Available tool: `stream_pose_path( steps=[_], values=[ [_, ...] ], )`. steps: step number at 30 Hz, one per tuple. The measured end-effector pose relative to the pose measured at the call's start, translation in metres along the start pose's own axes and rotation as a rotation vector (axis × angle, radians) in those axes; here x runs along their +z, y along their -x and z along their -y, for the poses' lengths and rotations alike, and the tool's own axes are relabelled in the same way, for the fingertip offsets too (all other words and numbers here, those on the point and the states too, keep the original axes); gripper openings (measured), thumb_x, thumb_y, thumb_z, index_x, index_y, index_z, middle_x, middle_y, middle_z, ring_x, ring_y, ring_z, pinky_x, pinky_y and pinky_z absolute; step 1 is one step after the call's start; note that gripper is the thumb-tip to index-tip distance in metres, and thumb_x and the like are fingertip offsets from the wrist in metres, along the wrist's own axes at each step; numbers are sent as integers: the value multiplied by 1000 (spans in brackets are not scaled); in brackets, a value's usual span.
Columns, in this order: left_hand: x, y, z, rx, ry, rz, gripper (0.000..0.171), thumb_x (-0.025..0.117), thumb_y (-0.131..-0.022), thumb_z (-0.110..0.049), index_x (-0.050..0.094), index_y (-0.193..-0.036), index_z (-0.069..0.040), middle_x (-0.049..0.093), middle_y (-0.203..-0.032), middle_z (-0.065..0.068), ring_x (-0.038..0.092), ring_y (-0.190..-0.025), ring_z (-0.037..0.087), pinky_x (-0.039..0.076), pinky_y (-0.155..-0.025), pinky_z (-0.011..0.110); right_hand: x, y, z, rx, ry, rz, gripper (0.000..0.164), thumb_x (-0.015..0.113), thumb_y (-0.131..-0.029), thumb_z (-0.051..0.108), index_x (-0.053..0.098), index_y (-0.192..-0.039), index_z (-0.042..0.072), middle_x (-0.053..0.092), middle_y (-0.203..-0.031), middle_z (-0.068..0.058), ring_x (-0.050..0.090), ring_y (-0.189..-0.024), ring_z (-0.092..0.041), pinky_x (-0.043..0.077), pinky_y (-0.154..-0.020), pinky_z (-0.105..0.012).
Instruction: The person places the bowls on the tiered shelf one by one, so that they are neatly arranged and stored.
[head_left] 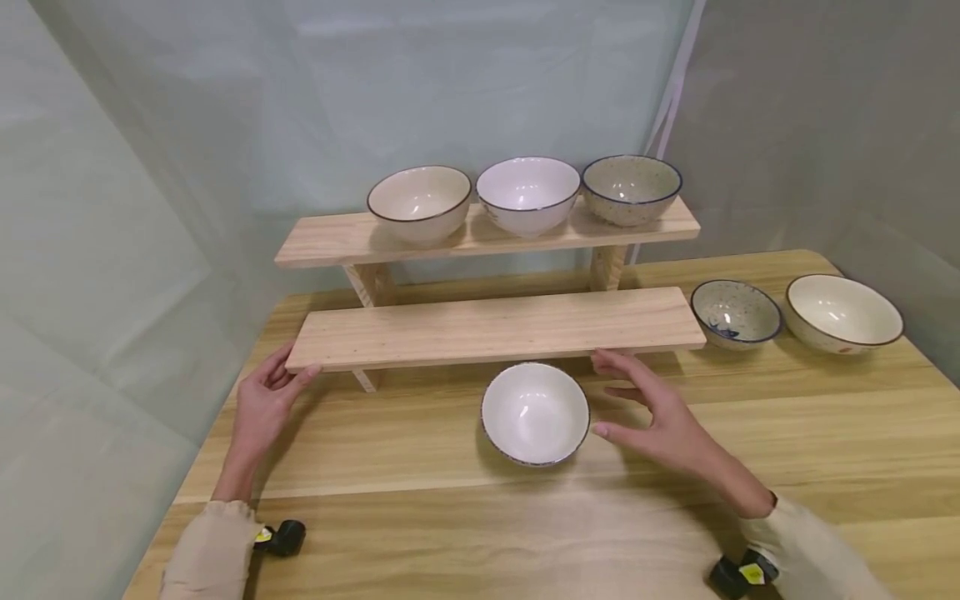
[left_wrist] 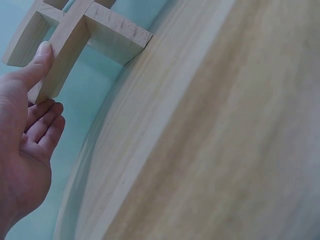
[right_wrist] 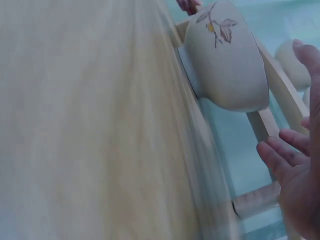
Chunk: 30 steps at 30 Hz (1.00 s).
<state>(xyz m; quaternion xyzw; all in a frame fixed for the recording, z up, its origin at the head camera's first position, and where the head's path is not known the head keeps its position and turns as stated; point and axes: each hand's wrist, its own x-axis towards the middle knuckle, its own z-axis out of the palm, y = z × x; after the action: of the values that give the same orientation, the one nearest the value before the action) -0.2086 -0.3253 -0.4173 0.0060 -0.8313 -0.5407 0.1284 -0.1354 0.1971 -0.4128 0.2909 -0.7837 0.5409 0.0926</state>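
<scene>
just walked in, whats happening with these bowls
A person's left hand pinches the left end of the pale wooden lower shelf. The right hand, holding nothing, is beside a round white dark-rimmed ceramic bowl on the brown wooden table. Three round ceramic bowls stand on the pale wooden upper shelf, two more bowls at the table's right.

Beige sleeves (head_left: 210, 554) — black wrist-worn cameras (head_left: 289, 538) with small yellow labels (head_left: 752, 573).
</scene>
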Motion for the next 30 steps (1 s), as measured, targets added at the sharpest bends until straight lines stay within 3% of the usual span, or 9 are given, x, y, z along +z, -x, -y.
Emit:
stream_pose_path(
  steps=[6,13,27,30],
  values=[
    [0,1,-1,9,7,4,68,73,-100,-20,42,-155,5,49,-146,34,59,-110,-8,49,-86,9,8,2,-5,35,-11,47,92,89,-79,-2,39,-155,-3,46,-148,-29,49,-132,-44,52,-102,-46],
    [0,0,-1,2,9,4,69,73,-100,-20,41,-155,5,48,-147,34,59,-112,-7,49,-86,9,16,1,-3,98,8,85,106,96,-74,9,34,-160,2,42,-155,-23,49,-134,-46,46,-103,-61],
    [0,0,-1,7,11,8,68,72,-100,-19,41,-156,4,48,-146,34,59,-109,-9,50,-85,9,34,-3,-4,127,16,119,124,100,-68,15,23,-163,-1,35,-159,-27,48,-134,-42,50,-104,-45],
    [0,0,0,10,10,2,68,73,-100,-18,41,-155,5,48,-146,34,59,-107,-10,50,-85,9,37,-4,-5,136,35,125,128,101,-68,20,19,-165,4,31,-162,-27,44,-138,-41,48,-105,-49]
  ],
)
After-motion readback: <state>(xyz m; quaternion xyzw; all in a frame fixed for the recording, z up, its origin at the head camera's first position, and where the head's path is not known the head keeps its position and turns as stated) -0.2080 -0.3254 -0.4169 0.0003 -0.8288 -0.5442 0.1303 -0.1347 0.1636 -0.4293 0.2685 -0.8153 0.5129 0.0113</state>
